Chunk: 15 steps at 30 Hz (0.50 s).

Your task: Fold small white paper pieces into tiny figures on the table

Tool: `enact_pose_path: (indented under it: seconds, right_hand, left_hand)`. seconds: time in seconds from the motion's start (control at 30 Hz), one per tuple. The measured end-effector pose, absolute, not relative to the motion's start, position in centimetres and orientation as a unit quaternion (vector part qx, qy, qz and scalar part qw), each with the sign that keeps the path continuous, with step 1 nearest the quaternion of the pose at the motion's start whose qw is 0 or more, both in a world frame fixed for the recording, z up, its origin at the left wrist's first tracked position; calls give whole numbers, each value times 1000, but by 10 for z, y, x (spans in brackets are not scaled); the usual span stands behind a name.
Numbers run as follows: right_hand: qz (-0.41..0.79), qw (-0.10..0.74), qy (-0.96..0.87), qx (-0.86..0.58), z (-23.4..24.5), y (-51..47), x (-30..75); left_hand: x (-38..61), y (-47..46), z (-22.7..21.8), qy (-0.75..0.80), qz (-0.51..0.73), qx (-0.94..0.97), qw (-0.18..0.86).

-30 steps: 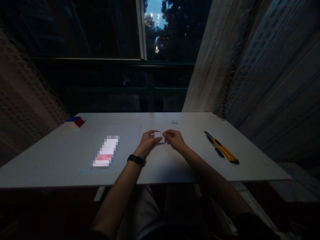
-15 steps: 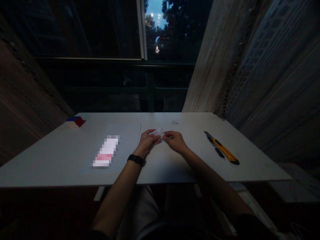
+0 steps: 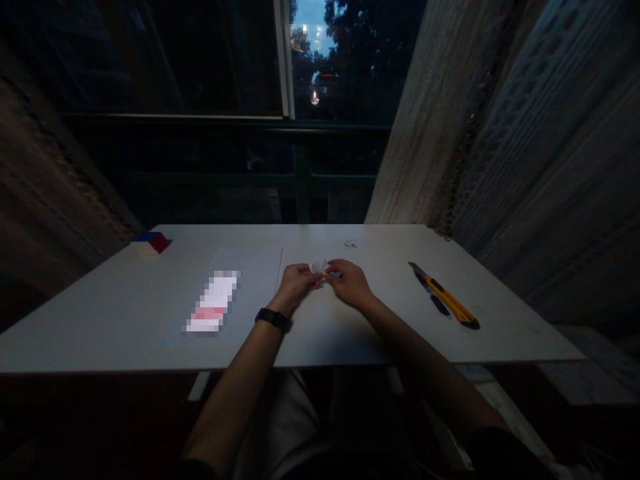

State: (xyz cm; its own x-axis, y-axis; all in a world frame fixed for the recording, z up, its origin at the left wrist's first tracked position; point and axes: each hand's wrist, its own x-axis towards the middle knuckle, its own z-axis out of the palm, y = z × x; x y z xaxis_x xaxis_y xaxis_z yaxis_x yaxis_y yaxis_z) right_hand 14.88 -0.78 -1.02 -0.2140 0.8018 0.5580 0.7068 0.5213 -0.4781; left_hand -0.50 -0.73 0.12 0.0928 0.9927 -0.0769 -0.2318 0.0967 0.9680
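Here the left hand [image 3: 295,283] and right hand [image 3: 353,283] both pinch the small folded white paper [image 3: 319,267] over the table [image 3: 120,313], one from each side, presumably to keep its folds steady.

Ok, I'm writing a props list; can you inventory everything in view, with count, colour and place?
Table: 1, white, centre
Window: 1, dark, behind table
Curtains: number unclear, beige-grey, both sides
Folded paper: 1, white, held mid-table
Large sheet: 1, white, table's left half
Pixelated item: 1, white and pink, on large sheet
Block: 1, blue, red, whitish, table's far left
Utility knife: 1, yellow-black, table's right
Slim tool: 1, black, beside utility knife
Small unclear item: 1, dark, far edge
Wristband: 1, black, left wrist
Left hand: 1, bare, holding folded paper
Right hand: 1, bare, holding folded paper
Sleeves: 2, dark, picture's bottom
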Motion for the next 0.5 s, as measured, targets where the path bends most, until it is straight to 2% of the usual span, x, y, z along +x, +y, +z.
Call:
enact_pose_path:
  seconds: [0.5]
  right_hand:
    - [23,387,-780,-491,-11,-10,146]
  left_hand:
    - [-3,-9,2,448,517,430,589]
